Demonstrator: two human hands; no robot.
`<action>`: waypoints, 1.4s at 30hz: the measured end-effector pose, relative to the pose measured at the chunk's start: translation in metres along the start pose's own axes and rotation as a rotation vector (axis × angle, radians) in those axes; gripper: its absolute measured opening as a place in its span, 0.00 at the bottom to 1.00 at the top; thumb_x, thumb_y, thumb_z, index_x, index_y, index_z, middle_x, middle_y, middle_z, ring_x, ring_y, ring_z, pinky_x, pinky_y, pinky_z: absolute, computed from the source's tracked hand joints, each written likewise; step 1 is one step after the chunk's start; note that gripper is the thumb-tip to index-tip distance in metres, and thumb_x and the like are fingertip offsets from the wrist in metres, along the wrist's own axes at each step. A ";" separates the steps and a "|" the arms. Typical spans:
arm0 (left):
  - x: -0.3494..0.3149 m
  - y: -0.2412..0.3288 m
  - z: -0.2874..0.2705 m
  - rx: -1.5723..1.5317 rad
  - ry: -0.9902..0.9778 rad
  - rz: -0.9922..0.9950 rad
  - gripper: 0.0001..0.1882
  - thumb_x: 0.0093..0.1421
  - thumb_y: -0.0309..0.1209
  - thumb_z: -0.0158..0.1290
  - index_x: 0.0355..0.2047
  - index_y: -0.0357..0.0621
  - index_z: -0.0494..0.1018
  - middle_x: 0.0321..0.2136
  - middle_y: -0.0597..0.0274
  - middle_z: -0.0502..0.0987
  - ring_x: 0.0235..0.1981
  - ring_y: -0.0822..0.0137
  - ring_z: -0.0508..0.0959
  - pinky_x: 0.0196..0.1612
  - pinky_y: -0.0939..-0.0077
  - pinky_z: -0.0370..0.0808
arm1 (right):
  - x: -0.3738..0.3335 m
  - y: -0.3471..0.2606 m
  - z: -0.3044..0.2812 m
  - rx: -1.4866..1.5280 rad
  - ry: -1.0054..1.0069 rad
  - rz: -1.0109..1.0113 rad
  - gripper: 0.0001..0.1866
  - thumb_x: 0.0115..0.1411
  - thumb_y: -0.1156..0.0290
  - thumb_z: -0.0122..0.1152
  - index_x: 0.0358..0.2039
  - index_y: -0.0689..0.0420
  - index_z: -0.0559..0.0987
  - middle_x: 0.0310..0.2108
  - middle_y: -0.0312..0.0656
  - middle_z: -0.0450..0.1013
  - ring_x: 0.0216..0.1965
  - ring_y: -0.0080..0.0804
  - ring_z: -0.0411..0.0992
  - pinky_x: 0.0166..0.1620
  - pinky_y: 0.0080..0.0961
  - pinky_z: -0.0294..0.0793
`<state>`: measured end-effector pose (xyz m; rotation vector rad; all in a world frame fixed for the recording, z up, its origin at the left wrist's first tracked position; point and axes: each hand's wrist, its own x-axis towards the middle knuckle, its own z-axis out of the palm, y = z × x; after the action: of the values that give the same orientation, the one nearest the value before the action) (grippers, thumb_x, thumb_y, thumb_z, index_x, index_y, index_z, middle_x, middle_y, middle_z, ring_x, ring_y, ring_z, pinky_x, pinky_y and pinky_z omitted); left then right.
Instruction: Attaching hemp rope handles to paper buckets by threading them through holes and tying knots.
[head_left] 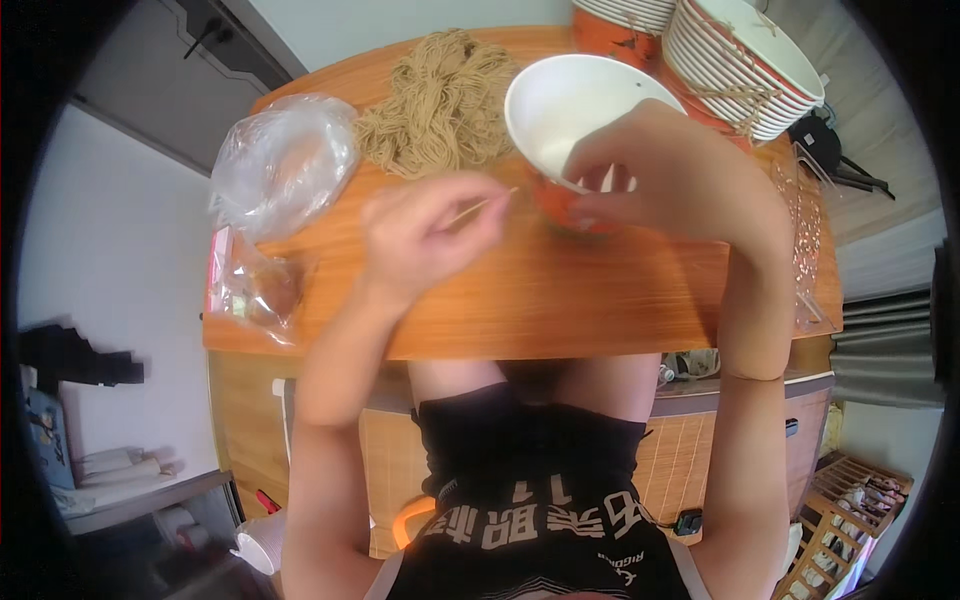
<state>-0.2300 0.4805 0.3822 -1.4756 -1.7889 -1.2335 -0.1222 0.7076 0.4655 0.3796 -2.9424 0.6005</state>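
My left hand (432,228) is over the middle of the table, its fingers closed on a thin tan strand (472,211) that juts out straight toward the right. Motion smears this hand a little. To its right, a paper bucket (560,110), white inside and orange outside, leans toward me. My right hand (690,180) reaches over its near side, with thumb and fingers pinched at the rim and wall. A small hole shows near the bucket's far right rim. Behind my left hand lies a loose heap of tan cord (440,105).
Stacked paper buckets (740,75) with tan cords on them stand at the back right. A crumpled clear plastic bag (285,165) and a smaller clear packet (262,290) lie on the left of the wooden table (480,310). A clear tray (808,240) sits at the right edge.
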 end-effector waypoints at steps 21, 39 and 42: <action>-0.007 -0.005 0.023 0.065 -0.025 -0.041 0.07 0.51 0.24 0.67 0.30 0.43 0.81 0.26 0.61 0.83 0.21 0.67 0.82 0.23 0.75 0.79 | 0.029 0.029 0.010 0.125 -0.075 -0.179 0.09 0.61 0.70 0.62 0.40 0.58 0.84 0.33 0.49 0.81 0.36 0.42 0.80 0.41 0.33 0.78; -0.007 -0.008 0.031 0.059 0.031 -0.023 0.08 0.51 0.23 0.68 0.32 0.45 0.82 0.12 0.69 0.65 0.13 0.78 0.63 0.17 0.81 0.60 | 0.031 0.025 0.015 0.148 -0.102 -0.194 0.10 0.60 0.72 0.60 0.40 0.58 0.85 0.34 0.51 0.81 0.37 0.46 0.80 0.42 0.36 0.78; -0.010 -0.007 0.032 0.032 0.057 -0.041 0.08 0.51 0.23 0.68 0.32 0.44 0.82 0.12 0.68 0.66 0.13 0.78 0.63 0.17 0.81 0.60 | 0.031 0.019 0.013 0.126 -0.115 -0.200 0.10 0.60 0.71 0.60 0.40 0.58 0.85 0.34 0.50 0.81 0.37 0.45 0.80 0.42 0.36 0.78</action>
<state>-0.2292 0.5037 0.3574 -1.3790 -1.8016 -1.2479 -0.1582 0.7127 0.4516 0.7347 -2.9302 0.7623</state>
